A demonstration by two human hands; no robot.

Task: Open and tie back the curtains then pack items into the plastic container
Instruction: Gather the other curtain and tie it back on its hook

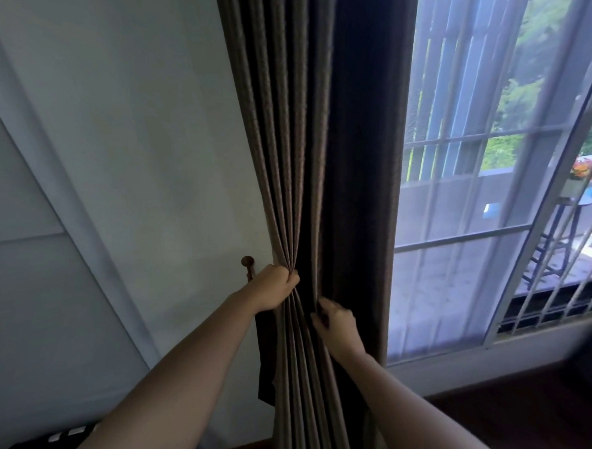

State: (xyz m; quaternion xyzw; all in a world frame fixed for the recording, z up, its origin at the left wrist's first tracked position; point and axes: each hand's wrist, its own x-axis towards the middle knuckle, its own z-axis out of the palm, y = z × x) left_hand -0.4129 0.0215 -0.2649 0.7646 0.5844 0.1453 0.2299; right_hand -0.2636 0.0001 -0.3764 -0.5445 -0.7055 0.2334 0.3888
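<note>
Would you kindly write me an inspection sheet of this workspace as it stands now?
Surface: dark wooden floor below the window; white wall at left.
Job's things: brown curtain bunched into pleats beside the window; plastic container not in view.
Clutter: black-and-white item at lower left, unclear.
Grippers: left hand grips the gathered pleats; right hand curls its fingers round a fold just below.
Cables: nothing seen.
Surroundings: wooden wall hook beside the left hand; window with grille, greenery outside.
</note>
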